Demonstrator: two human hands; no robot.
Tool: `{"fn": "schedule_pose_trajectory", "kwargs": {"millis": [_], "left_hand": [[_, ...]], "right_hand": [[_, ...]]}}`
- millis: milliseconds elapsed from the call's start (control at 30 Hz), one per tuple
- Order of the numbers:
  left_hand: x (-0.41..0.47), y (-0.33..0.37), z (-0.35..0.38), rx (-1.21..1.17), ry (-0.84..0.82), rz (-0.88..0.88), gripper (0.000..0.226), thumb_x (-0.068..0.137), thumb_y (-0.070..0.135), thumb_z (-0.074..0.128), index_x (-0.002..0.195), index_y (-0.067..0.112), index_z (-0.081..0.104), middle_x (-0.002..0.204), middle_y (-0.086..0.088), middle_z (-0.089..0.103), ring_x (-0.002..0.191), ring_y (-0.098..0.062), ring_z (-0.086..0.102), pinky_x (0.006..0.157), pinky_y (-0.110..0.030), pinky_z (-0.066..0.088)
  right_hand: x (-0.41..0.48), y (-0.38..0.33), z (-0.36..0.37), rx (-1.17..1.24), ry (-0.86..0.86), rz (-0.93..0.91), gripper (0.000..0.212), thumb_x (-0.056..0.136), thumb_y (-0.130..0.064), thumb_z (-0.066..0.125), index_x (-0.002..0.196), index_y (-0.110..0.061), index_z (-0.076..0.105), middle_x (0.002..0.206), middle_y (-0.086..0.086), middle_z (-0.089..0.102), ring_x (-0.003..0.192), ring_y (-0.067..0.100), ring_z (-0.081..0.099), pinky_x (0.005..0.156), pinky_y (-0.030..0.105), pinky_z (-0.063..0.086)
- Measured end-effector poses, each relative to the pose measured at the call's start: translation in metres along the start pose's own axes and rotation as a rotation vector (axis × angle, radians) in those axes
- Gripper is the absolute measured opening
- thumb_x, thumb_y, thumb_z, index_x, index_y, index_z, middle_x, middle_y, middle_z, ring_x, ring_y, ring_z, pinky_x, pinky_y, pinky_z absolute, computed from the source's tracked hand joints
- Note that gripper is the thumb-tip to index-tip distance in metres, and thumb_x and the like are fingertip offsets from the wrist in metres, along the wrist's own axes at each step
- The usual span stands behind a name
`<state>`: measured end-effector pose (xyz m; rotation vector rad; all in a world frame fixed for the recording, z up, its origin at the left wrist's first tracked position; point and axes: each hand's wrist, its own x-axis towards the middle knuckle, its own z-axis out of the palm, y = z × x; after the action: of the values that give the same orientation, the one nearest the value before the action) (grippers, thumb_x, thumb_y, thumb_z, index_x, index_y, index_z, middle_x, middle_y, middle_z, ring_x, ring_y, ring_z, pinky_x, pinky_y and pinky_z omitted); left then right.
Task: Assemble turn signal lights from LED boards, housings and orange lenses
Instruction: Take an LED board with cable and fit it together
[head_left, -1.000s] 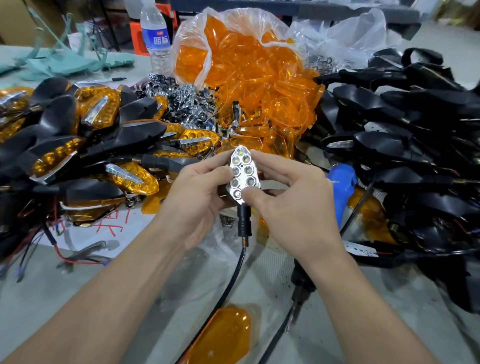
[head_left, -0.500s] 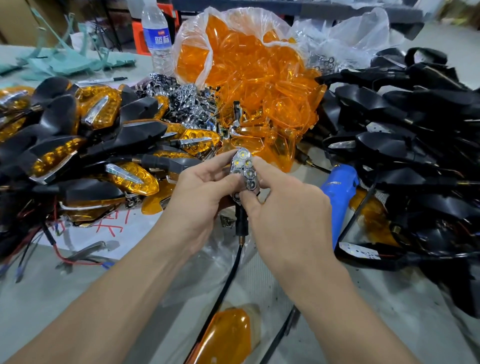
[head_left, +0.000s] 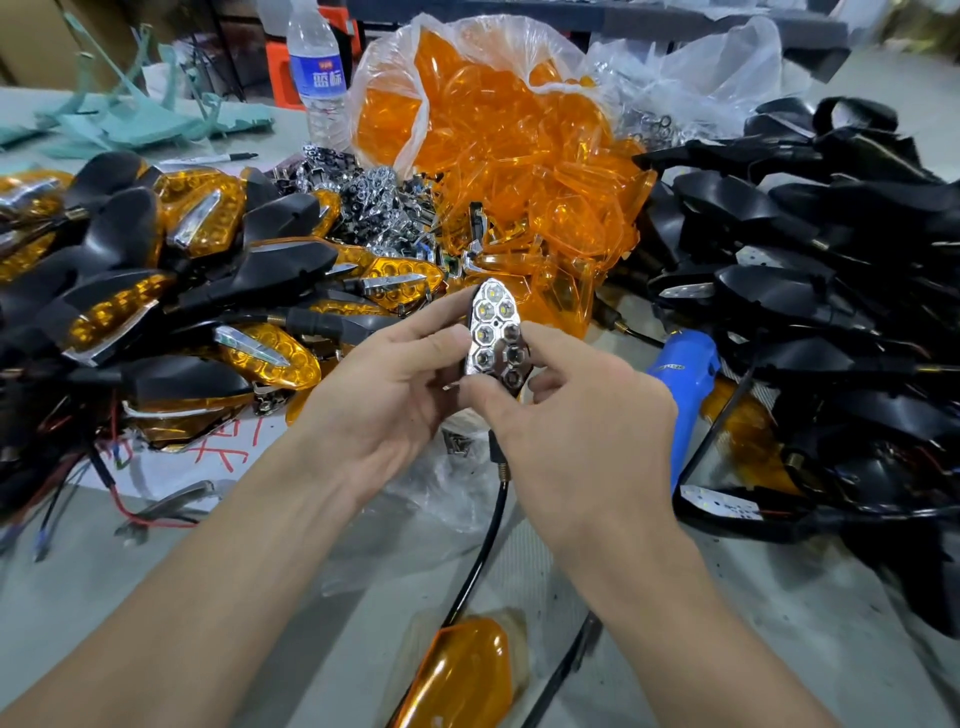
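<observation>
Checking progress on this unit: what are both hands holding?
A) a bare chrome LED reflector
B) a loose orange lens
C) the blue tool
A: the left hand and right hand pinch the chrome LED reflector, its cups uncovered.

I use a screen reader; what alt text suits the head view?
A left hand and right hand hold a chrome LED reflector over a table. Behind it sits a bag of orange lenses, with finished lights at left and black housings at right.

The reflector (head_left: 493, 338) looks like glossy chromed plastic; the orange lenses (head_left: 509, 171) are translucent, shiny plastic; the housings (head_left: 810, 291) are matt black.
</observation>
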<state>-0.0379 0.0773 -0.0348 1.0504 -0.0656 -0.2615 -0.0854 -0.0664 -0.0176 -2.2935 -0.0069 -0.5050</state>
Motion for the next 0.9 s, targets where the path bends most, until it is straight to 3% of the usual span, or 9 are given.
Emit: {"fn": "schedule_pose_trajectory", "kwargs": {"millis": [167, 233, 367, 500, 567, 700, 800, 900], "left_hand": [[-0.002, -0.001, -0.001, -0.01, 0.027, 0.021, 0.048, 0.084, 0.011, 0.063, 0.132, 0.013, 0.068, 0.119, -0.009, 0.077, 0.092, -0.018, 0.076, 0.073, -0.028, 0.063], [-0.002, -0.001, 0.0, 0.004, 0.04, 0.032, 0.047, 0.084, 0.012, 0.063, 0.131, 0.013, 0.069, 0.118, -0.008, 0.078, 0.089, -0.017, 0.075, 0.072, -0.027, 0.062], [-0.004, -0.002, 0.003, 0.054, 0.014, 0.052, 0.047, 0.085, 0.014, 0.063, 0.133, 0.012, 0.066, 0.113, -0.007, 0.077, 0.091, -0.017, 0.073, 0.075, -0.029, 0.062], [-0.005, -0.006, 0.007, 0.121, 0.025, 0.125, 0.043, 0.081, 0.009, 0.068, 0.124, 0.012, 0.067, 0.094, -0.003, 0.079, 0.081, -0.014, 0.075, 0.066, -0.026, 0.06], [-0.005, -0.006, 0.007, 0.128, 0.029, 0.138, 0.046, 0.08, 0.008, 0.067, 0.126, 0.01, 0.067, 0.097, -0.005, 0.079, 0.086, -0.015, 0.075, 0.069, -0.027, 0.06], [-0.004, -0.004, 0.007, 0.132, 0.054, 0.138, 0.047, 0.079, 0.007, 0.066, 0.126, 0.007, 0.068, 0.102, -0.009, 0.078, 0.09, -0.019, 0.074, 0.076, -0.031, 0.063], [-0.002, -0.003, 0.006, 0.141, 0.1, 0.148, 0.045, 0.076, 0.004, 0.066, 0.121, 0.008, 0.07, 0.096, -0.007, 0.079, 0.084, -0.019, 0.075, 0.072, -0.03, 0.063], [-0.001, -0.001, 0.002, 0.159, 0.153, 0.144, 0.036, 0.083, -0.006, 0.063, 0.113, 0.011, 0.073, 0.091, -0.005, 0.08, 0.078, -0.017, 0.076, 0.065, -0.027, 0.062]], "right_hand": [[-0.002, -0.004, -0.001, -0.15, -0.076, -0.116, 0.025, 0.094, -0.055, 0.065, 0.099, -0.03, 0.06, 0.065, -0.012, 0.043, 0.066, 0.013, 0.047, 0.061, 0.035, 0.031], [-0.001, -0.005, 0.0, -0.194, -0.103, -0.137, 0.023, 0.1, -0.05, 0.056, 0.108, -0.029, 0.06, 0.07, -0.012, 0.046, 0.068, 0.017, 0.046, 0.062, 0.036, 0.026], [0.001, 0.0, 0.0, -0.2, -0.047, -0.172, 0.016, 0.106, -0.034, 0.053, 0.107, -0.024, 0.066, 0.078, -0.009, 0.06, 0.074, 0.024, 0.061, 0.064, 0.038, 0.04], [0.003, 0.009, 0.004, 0.043, -0.011, -0.138, 0.01, 0.097, -0.028, 0.069, 0.099, -0.02, 0.074, 0.079, -0.003, 0.073, 0.076, 0.023, 0.068, 0.073, 0.044, 0.055], [0.005, 0.013, 0.006, 0.187, -0.009, -0.093, 0.008, 0.091, -0.026, 0.077, 0.099, -0.024, 0.077, 0.08, -0.008, 0.074, 0.077, 0.017, 0.07, 0.074, 0.044, 0.058], [0.014, 0.019, -0.001, 0.352, -0.018, -0.036, 0.016, 0.088, -0.022, 0.079, 0.092, -0.037, 0.08, 0.081, -0.02, 0.075, 0.078, 0.002, 0.071, 0.073, 0.032, 0.061], [0.026, 0.034, -0.012, 0.212, 0.109, 0.011, 0.02, 0.095, -0.018, 0.068, 0.096, -0.033, 0.081, 0.075, -0.018, 0.074, 0.077, 0.006, 0.071, 0.076, 0.036, 0.061], [0.031, 0.047, -0.019, 0.057, 0.071, 0.065, 0.022, 0.099, -0.017, 0.063, 0.109, -0.028, 0.079, 0.087, -0.018, 0.074, 0.093, 0.016, 0.07, 0.085, 0.044, 0.061]]}}
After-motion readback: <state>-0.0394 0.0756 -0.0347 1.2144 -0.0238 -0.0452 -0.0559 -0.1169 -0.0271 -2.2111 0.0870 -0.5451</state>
